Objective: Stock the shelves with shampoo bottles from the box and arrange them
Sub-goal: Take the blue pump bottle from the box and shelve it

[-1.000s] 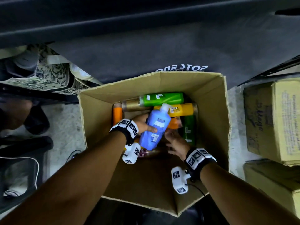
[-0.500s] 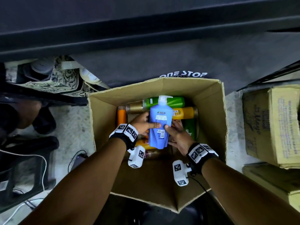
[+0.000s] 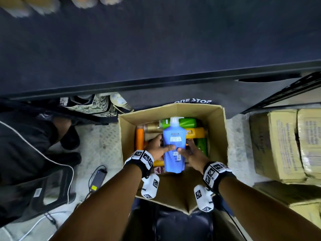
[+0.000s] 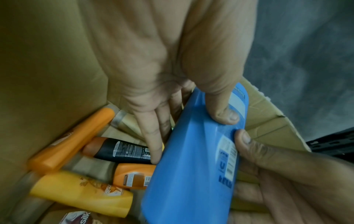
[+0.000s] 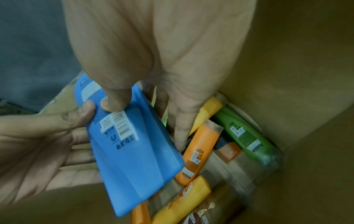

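Observation:
A blue shampoo bottle (image 3: 174, 145) with a white pump top is held upright above the open cardboard box (image 3: 217, 136), back label facing me. My left hand (image 3: 159, 150) grips its left side, thumb on the label, fingers behind. My right hand (image 3: 190, 152) grips the right side the same way. The wrist views show both thumbs pressed on the blue bottle (image 4: 193, 163) (image 5: 134, 151) close together. Green (image 3: 187, 122), yellow (image 3: 196, 133), orange (image 3: 139, 139) and gold bottles lie in the box below. The dark shelf (image 3: 156, 49) spans the top.
Stacked cardboard cartons (image 3: 284, 145) stand to the right of the box. A person's legs and dark shoes (image 3: 69, 136) are at the left, with a black stool (image 3: 43, 188) and a charger with cables (image 3: 98, 178) on the floor. Blurred items sit at the shelf's far edge.
The blue bottle went from tilted in the left hand to upright and higher. My right hand came onto its right side. The view tipped up, showing more of the shelf.

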